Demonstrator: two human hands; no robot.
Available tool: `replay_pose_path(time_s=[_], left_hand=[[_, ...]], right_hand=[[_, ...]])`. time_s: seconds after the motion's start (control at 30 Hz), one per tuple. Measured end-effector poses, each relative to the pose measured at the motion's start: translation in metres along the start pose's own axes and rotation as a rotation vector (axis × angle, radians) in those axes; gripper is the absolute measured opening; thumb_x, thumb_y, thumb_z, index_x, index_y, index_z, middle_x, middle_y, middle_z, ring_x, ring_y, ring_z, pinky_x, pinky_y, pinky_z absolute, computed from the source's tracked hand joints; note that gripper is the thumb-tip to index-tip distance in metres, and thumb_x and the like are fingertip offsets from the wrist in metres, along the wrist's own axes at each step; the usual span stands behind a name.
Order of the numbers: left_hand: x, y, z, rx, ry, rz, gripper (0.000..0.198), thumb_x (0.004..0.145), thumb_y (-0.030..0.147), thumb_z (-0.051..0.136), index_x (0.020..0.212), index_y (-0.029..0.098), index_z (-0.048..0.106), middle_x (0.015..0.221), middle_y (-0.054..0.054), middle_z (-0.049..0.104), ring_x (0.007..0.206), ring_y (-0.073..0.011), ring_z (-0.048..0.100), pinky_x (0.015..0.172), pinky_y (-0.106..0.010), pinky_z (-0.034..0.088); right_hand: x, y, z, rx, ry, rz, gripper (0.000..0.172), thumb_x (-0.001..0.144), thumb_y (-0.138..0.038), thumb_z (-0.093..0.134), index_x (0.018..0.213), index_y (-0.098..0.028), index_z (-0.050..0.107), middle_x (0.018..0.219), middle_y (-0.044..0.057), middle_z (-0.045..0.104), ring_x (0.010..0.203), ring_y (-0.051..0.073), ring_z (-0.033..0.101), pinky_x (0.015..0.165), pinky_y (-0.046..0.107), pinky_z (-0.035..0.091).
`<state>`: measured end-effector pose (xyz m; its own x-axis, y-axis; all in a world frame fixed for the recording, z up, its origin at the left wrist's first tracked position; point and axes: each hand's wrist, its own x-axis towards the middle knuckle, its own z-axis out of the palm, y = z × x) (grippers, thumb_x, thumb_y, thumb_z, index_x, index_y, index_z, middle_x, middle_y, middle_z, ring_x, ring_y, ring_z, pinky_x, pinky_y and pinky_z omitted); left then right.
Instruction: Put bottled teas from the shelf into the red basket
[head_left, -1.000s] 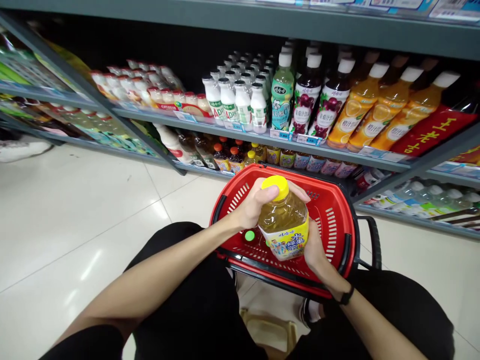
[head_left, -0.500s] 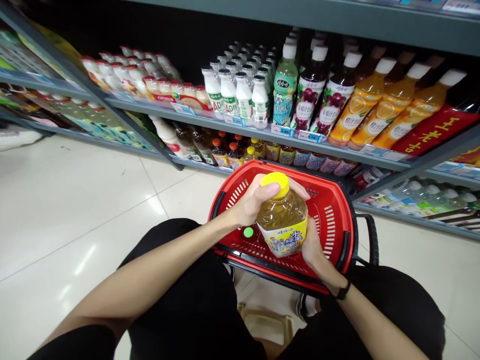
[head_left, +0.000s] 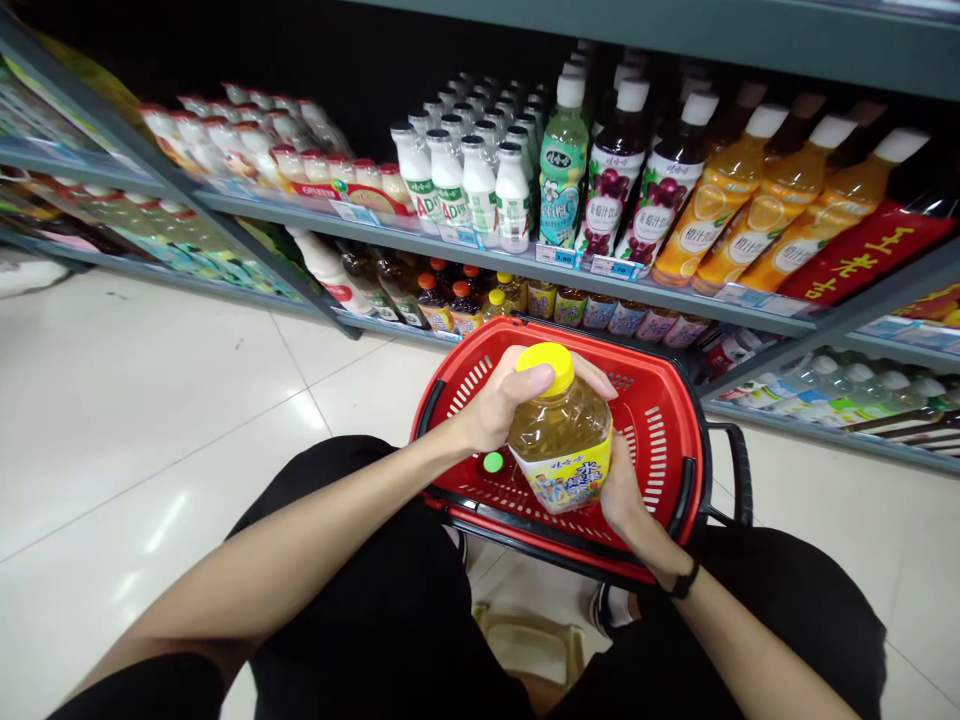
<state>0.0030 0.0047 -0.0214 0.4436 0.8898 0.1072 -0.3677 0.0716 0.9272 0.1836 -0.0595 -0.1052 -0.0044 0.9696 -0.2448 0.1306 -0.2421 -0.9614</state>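
A large bottle of amber drink [head_left: 562,440] with a yellow cap and a yellow and white label is tilted over the basket. My left hand [head_left: 499,400] is closed round its upper part, the thumb lying against the cap. My right hand [head_left: 621,485] grips the lower right side, its fingers mostly hidden behind the bottle. Beneath both hands is a red shopping basket [head_left: 664,400] with slotted sides and a black rim. Inside it, a green cap [head_left: 493,462] shows beside the held bottle; what it belongs to is mostly hidden.
A grey shelf [head_left: 465,236] ahead carries white milk drinks [head_left: 480,190], grape juice bottles [head_left: 611,175] and orange juice bottles [head_left: 780,215]. Small bottles line the lower shelf. The basket's black handle [head_left: 741,470] sticks out right. Below stands a beige stool [head_left: 525,645] between my legs.
The view has shifted slightly, so everything sits a little further left. Both hands keep the same hold on the bottle.
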Motion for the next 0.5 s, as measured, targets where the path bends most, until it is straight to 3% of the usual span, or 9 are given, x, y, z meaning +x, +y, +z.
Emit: replay_pose_path(time_s=[0.3, 0.5], left_hand=[[0.0, 0.005, 0.001, 0.029, -0.026, -0.005, 0.067, 0.08, 0.077, 0.066, 0.108, 0.018, 0.08, 0.1, -0.014, 0.078, 0.099, -0.0354, 0.076, 0.075, -0.042, 0.061], [0.0, 0.009, 0.004, 0.051, -0.02, -0.007, 0.064, 0.08, 0.076, 0.067, 0.106, 0.018, 0.079, 0.1, -0.014, 0.079, 0.102, -0.0361, 0.075, 0.077, -0.043, 0.061]], right_hand=[[-0.002, -0.006, 0.002, 0.006, 0.017, -0.004, 0.046, 0.099, -0.052, 0.035, 0.096, -0.021, 0.068, 0.102, 0.01, 0.074, 0.095, 0.027, 0.064, 0.089, 0.041, 0.055], [-0.002, -0.008, 0.002, -0.015, 0.003, -0.093, 0.039, 0.095, -0.051, 0.043, 0.092, -0.021, 0.067, 0.092, 0.009, 0.071, 0.086, 0.026, 0.062, 0.084, 0.04, 0.053]])
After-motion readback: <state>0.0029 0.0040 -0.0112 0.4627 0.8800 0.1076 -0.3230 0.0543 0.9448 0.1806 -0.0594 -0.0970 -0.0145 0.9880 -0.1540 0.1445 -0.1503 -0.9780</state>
